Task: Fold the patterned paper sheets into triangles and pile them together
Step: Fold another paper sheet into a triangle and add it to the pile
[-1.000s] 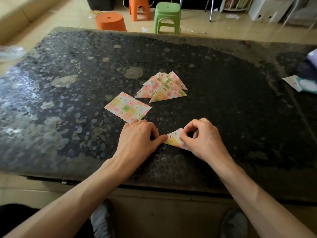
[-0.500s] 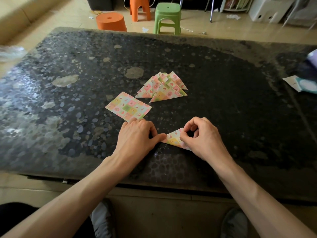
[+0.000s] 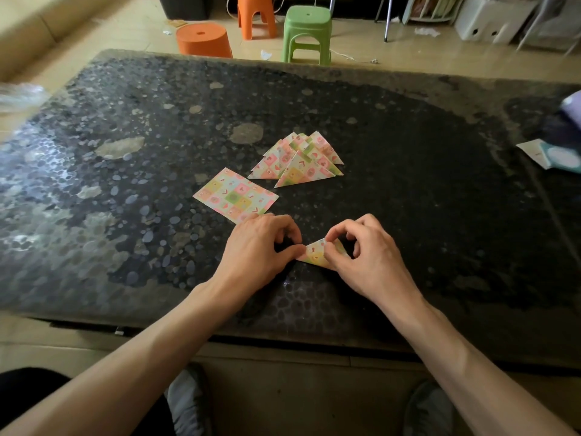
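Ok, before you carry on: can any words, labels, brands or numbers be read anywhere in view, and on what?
None can be read.
Flat patterned sheet, pile of folded triangles and triangle being folded: only small pictures and chevrons, no letters.
White and teal packet at the table's right edge: a small mark, too blurred to read.

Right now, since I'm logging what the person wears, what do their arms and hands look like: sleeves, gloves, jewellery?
The left arm and right arm are bare to the frame edge, no sleeve in view. The left hand and right hand wear no gloves; no watch, bracelet or ring shows.
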The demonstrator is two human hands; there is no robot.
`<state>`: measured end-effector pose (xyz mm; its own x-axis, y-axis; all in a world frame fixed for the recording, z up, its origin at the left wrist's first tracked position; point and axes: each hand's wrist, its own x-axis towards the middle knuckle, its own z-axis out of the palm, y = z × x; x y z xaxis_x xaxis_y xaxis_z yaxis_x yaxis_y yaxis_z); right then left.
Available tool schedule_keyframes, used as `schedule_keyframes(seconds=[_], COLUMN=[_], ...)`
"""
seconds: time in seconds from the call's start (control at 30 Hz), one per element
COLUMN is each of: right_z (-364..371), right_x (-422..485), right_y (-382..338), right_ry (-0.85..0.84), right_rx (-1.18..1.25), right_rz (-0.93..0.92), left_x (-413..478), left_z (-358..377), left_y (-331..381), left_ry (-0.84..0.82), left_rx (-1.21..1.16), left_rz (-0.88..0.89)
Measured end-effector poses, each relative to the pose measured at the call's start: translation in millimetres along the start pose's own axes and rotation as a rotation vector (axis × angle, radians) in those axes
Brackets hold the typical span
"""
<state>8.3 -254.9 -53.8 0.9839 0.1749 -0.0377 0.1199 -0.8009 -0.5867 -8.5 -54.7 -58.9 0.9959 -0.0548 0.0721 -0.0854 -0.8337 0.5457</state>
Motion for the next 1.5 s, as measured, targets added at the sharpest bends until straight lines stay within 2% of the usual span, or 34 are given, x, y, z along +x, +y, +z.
schedule_keyframes(seconds=[0.27,0.57,0.93,1.5], right_z=[-0.5,-2.3,-4.2,-1.5], right_x=[-2.0,0.4,0.0,1.7], right_y=[-2.3,-3.6,-0.9,-0.6], right_ry=[-0.052,-0.066,-0.063,-0.074], right_rx=[-0.010,-0.016,0.033,0.010], right_rz=[0.012,0.030,0.021,0.055], left_x=[1.4,0.7,1.2,5.9], left_z=[-1.6,-22.0,-13.0,-15.3], left_y=[-2.3,-19.9,-20.5,-13.5], left_ry=[-0.069,-0.202,-0.087,-0.150], left_rx=[-0.023,0.009,-0.111,-0.054], left_rz=[0.085,0.086,0.106,0.032])
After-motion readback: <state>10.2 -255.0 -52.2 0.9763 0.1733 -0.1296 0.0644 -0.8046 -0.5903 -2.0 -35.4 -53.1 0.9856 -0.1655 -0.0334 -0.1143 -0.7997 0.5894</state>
